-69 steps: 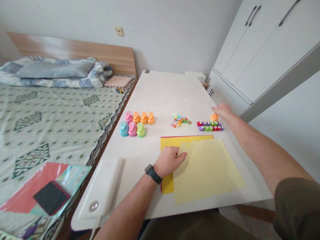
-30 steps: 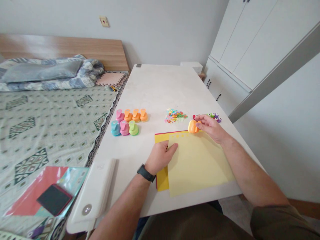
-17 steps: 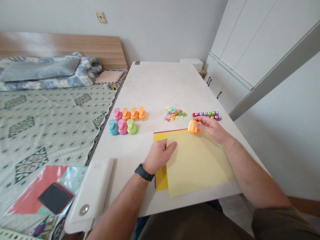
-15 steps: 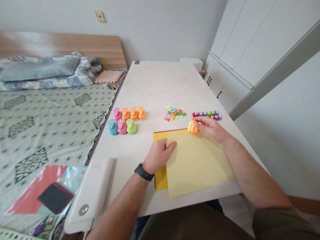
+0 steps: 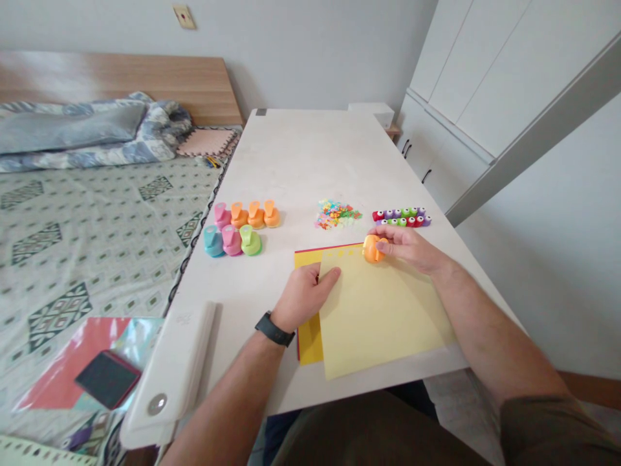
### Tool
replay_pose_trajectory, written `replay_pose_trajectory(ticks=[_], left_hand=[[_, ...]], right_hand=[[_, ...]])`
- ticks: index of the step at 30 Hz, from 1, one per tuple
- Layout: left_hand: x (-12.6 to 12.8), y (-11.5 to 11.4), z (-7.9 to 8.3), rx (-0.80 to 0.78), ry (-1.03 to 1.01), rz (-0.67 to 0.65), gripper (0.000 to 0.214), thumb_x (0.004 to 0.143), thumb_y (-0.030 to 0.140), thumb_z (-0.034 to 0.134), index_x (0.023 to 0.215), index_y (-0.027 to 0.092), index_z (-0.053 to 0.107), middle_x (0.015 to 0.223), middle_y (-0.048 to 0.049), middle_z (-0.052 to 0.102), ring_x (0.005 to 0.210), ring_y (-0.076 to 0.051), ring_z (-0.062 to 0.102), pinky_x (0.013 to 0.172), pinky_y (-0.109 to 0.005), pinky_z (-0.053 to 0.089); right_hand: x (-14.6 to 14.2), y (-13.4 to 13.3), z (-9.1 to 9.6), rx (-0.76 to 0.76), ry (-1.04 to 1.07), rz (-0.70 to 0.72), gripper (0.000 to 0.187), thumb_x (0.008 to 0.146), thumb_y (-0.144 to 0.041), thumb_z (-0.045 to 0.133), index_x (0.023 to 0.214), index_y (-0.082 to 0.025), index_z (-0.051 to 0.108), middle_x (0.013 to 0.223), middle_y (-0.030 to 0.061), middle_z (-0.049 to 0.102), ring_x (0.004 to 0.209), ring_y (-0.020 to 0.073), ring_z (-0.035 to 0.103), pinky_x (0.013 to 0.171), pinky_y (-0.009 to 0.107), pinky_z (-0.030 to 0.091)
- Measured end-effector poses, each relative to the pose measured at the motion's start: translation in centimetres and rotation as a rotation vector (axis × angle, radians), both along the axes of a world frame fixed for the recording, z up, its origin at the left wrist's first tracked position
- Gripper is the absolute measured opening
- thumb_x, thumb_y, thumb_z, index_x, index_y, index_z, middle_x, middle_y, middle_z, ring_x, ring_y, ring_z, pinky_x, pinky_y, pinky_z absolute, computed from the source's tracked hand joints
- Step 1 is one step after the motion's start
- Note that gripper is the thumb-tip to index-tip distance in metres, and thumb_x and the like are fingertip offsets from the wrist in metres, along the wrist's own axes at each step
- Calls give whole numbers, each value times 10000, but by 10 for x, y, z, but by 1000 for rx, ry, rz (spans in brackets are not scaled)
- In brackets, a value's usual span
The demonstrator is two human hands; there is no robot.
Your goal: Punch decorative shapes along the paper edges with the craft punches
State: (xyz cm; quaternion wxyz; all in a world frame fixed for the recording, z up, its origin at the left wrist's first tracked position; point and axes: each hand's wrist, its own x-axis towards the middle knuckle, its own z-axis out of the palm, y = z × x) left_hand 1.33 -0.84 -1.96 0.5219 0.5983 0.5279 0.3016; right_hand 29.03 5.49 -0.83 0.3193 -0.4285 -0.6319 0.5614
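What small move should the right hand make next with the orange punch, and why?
Probably squeeze the orange craft punch: the right hand holds it on the pale yellow sheet's top edge, beside punched shapes, while the left hand pins the sheet.

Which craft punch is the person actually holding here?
The orange punch in the right hand, at the top edge of the pale yellow sheet. The other large punches stand grouped apart, untouched.
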Motion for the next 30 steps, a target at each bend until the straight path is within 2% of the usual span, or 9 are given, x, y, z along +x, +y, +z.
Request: replay_pose_trajectory(ticks=[2, 7, 14, 22, 30], left_hand=[[0, 0, 0, 1, -5, -10, 439, 877, 595, 594, 866, 176, 724, 877, -61, 779, 725, -224, 702, 555, -267, 501], [1, 0, 2, 10, 13, 23, 449, 845, 607, 620, 792, 170, 711, 756, -58, 751, 670, -224, 686, 535, -278, 496], [2, 0, 3, -48, 16, 57, 448, 825, 616, 637, 775, 173, 688, 724, -51, 728, 687, -226, 678, 528, -271, 489], [0, 0, 3, 3, 48, 35, 442, 850, 600, 611, 744, 175, 670, 677, -38, 691, 647, -213, 656, 529, -281, 483], [1, -1, 6, -42, 29, 58, 453, 828, 620, 630, 739, 176, 654, 698, -41, 697, 668, -215, 655, 531, -272, 483]], right_hand=[[0, -1, 0, -2, -6, 3, 488, 847, -509, 769, 1207, -194, 673, 1138, 106, 711, 999, 243, 649, 884, 387, 510], [-2, -2, 0, -17, 5, -11, 447, 834, -511, 783, 1153, -213, 689, 1128, 92, 722, 992, 241, 664, 889, 382, 509], [-4, 0, -5, -16, 9, -37, 514, 795, -533, 810, 1171, -204, 690, 1119, 115, 731, 1006, 274, 664, 903, 442, 531], [-6, -1, -7, -26, 26, -57, 497, 799, -495, 818, 1174, -197, 682, 1121, 109, 723, 957, 238, 670, 865, 403, 524], [-7, -1, -6, -33, 54, -77, 474, 782, -487, 836, 1136, -203, 699, 1089, 100, 737, 933, 234, 682, 854, 395, 530]])
